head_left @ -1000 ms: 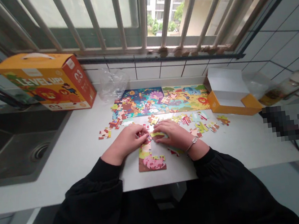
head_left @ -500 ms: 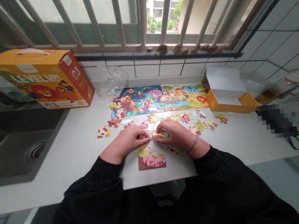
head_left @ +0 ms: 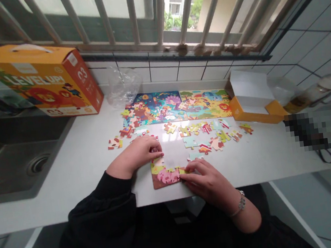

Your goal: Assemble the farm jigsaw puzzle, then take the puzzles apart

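Right hand (head_left: pixel 207 179) — gripping one piece (head_left: pixel 184 170) | left hand (head_left: pixel 145 150) — on one puzzle (head_left: pixel 167 176)

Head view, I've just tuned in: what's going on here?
A person is handling jigsaw pieces at a white counter. The right hand holds a yellow-green piece at the right end of a partly joined puzzle section. The left hand is at that section's upper left; whether it grips anything is hidden. Loose pieces lie beyond, with two colorful picture panels behind them.
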`<state>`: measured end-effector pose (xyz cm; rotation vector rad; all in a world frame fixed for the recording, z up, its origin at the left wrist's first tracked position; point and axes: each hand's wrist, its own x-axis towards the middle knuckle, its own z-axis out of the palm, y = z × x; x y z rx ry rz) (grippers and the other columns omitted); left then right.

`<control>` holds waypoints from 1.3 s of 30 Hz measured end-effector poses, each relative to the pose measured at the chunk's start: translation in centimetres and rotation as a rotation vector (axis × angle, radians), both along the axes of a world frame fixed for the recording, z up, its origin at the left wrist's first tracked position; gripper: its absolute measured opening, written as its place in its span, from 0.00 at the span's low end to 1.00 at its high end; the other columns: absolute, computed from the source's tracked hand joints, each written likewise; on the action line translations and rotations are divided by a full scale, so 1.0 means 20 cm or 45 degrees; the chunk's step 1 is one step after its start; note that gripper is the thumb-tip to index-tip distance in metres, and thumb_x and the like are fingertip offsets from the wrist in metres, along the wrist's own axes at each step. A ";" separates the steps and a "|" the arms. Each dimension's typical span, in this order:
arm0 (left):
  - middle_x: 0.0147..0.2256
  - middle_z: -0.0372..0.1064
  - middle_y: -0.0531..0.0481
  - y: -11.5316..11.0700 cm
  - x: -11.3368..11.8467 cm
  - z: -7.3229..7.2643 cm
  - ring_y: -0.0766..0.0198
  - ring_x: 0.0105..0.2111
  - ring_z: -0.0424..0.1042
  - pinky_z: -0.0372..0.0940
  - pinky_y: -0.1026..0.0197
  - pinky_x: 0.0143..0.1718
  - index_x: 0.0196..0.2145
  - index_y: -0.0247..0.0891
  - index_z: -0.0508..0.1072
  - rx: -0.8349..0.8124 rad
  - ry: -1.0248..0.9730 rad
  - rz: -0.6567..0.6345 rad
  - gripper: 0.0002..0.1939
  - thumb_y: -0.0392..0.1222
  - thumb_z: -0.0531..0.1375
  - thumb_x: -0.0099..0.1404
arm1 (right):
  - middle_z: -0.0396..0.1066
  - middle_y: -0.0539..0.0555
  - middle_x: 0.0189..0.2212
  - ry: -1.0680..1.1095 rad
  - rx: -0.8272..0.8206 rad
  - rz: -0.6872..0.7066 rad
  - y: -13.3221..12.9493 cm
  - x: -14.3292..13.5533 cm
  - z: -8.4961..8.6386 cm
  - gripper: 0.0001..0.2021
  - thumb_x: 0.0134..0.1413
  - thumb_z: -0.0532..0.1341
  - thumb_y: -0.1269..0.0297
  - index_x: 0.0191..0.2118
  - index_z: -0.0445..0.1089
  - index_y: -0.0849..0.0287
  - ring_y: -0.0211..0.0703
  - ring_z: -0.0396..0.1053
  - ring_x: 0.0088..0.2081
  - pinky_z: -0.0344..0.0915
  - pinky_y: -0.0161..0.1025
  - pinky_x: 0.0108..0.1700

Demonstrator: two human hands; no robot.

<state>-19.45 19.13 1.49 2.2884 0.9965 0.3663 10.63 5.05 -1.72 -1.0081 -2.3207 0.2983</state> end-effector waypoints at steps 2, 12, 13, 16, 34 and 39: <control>0.34 0.78 0.47 0.00 0.00 0.00 0.56 0.37 0.74 0.62 0.55 0.42 0.34 0.43 0.85 0.004 -0.011 -0.010 0.08 0.46 0.70 0.71 | 0.79 0.58 0.50 -0.007 0.044 -0.040 -0.01 0.00 -0.01 0.18 0.71 0.67 0.71 0.60 0.80 0.45 0.56 0.77 0.53 0.79 0.60 0.60; 0.33 0.78 0.48 -0.01 0.02 -0.01 0.56 0.36 0.73 0.61 0.53 0.43 0.34 0.43 0.83 0.056 -0.012 0.003 0.08 0.46 0.69 0.72 | 0.81 0.58 0.52 -0.060 0.036 -0.107 -0.02 -0.02 0.00 0.15 0.69 0.69 0.69 0.57 0.80 0.46 0.59 0.76 0.54 0.76 0.66 0.61; 0.33 0.77 0.48 -0.01 0.02 0.00 0.56 0.36 0.72 0.61 0.53 0.42 0.34 0.42 0.83 0.063 -0.007 0.012 0.08 0.45 0.69 0.71 | 0.81 0.58 0.52 -0.063 0.029 -0.100 -0.02 -0.02 0.00 0.14 0.69 0.69 0.68 0.56 0.80 0.47 0.59 0.76 0.54 0.76 0.65 0.61; 0.33 0.76 0.49 -0.01 0.03 0.00 0.57 0.34 0.70 0.60 0.53 0.42 0.34 0.42 0.82 0.093 0.025 0.021 0.07 0.44 0.69 0.70 | 0.81 0.58 0.53 -0.057 0.035 -0.103 -0.02 -0.02 0.01 0.12 0.70 0.70 0.67 0.55 0.80 0.47 0.60 0.76 0.55 0.76 0.65 0.61; 0.33 0.74 0.49 -0.02 0.03 0.01 0.58 0.34 0.69 0.57 0.54 0.40 0.34 0.42 0.81 0.089 0.090 0.025 0.08 0.46 0.68 0.72 | 0.81 0.58 0.55 -0.061 0.006 -0.098 -0.02 -0.01 0.00 0.12 0.71 0.69 0.65 0.56 0.79 0.45 0.60 0.76 0.56 0.74 0.67 0.62; 0.35 0.76 0.48 -0.01 0.02 0.01 0.57 0.36 0.70 0.58 0.54 0.41 0.35 0.42 0.82 0.068 0.095 0.019 0.09 0.47 0.69 0.72 | 0.80 0.60 0.54 0.171 0.124 -0.377 -0.02 0.05 -0.03 0.20 0.72 0.62 0.73 0.62 0.75 0.47 0.60 0.76 0.57 0.73 0.67 0.63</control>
